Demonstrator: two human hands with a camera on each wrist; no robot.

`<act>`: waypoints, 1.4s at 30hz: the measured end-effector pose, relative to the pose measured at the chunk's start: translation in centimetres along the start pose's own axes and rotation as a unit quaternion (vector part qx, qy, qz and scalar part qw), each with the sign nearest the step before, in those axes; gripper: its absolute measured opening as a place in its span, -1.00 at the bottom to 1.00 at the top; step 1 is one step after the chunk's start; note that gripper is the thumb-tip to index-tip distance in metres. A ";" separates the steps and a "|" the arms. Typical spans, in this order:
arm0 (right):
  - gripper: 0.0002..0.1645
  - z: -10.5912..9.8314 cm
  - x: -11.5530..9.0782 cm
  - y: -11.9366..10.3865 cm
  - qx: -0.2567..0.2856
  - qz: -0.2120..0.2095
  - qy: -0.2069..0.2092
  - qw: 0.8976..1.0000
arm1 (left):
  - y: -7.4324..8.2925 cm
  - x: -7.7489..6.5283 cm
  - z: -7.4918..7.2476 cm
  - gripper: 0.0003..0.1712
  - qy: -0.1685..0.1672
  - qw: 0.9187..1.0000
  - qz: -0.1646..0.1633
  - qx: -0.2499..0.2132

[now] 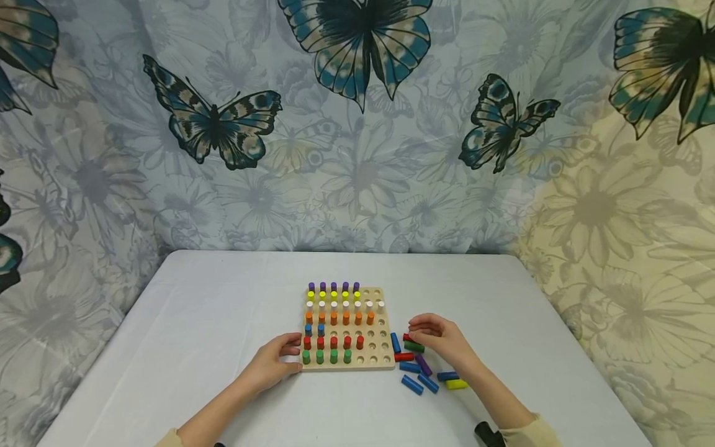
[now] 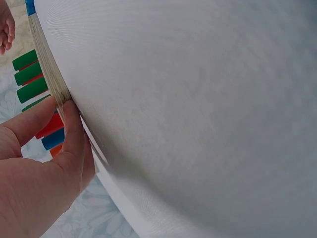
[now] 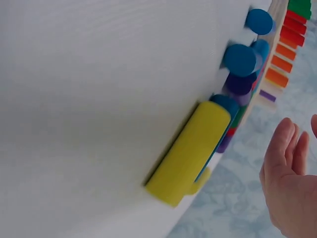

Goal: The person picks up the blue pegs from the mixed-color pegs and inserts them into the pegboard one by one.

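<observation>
A wooden pegboard [image 1: 365, 367] lies on the table with rows of coloured pegs standing in its holes. At its front left corner, my left hand [image 1: 274, 366] holds the board's edge; in the left wrist view the thumb and fingers [image 2: 74, 134] meet there. My right hand [image 1: 441, 338] hovers beside the board over loose pegs, fingers loosely bent and nothing seen between them. Under it lie a green peg [image 1: 414, 346] and a partly covered red peg. Nearer are another red peg [image 1: 404, 357], a purple peg [image 1: 423, 364], several blue pegs [image 1: 412, 385] and a yellow peg [image 3: 190, 153].
The white table [image 1: 234, 285] reaches back to a wall cloth [image 1: 363, 205] with butterflies and flowers. A black object [image 1: 489, 434] is at the right forearm. Bare holes [image 1: 384, 346] show mostly on the board's right side and in the blue row.
</observation>
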State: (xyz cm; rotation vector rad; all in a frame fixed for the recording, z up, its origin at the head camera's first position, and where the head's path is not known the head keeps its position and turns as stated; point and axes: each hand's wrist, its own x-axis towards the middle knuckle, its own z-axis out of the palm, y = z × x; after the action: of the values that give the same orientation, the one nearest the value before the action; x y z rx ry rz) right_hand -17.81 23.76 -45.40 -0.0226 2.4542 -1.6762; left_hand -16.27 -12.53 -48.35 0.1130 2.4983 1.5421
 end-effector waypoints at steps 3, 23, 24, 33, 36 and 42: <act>-0.61 -0.5 -0.2 0.2 0.000 0.010 0.006 1.000 | 0.0 0.1 0.0 -0.28 0.000 1.000 0.002 0.001; -0.68 -3.7 -2.5 1.7 -0.104 0.033 -0.008 0.994 | 0.0 0.3 0.0 -0.28 0.000 1.000 -0.002 0.005; -0.68 -3.8 -2.6 1.8 -0.117 0.029 -0.015 0.993 | 0.0 0.4 0.0 -0.28 0.000 1.000 0.000 0.006; -0.68 -4.2 -3.7 1.8 -0.247 -0.029 -0.064 0.966 | 0.1 0.2 -0.1 -0.29 -0.002 1.000 -0.003 0.006; -0.67 -3.9 -3.9 1.8 -0.272 -0.030 -0.065 0.960 | 0.1 0.2 -0.1 -0.29 -0.002 1.000 -0.004 0.004; -0.70 -3.4 -4.2 2.0 -0.299 -0.031 -0.060 0.952 | 0.0 0.2 -0.1 -0.29 -0.009 1.000 0.003 0.006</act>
State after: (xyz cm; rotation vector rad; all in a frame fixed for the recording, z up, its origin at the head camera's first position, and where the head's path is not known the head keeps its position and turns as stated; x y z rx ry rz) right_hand -14.02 28.10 -45.55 -0.2699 2.7791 -0.8558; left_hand -16.48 -12.62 -48.35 0.1370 2.4967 1.5208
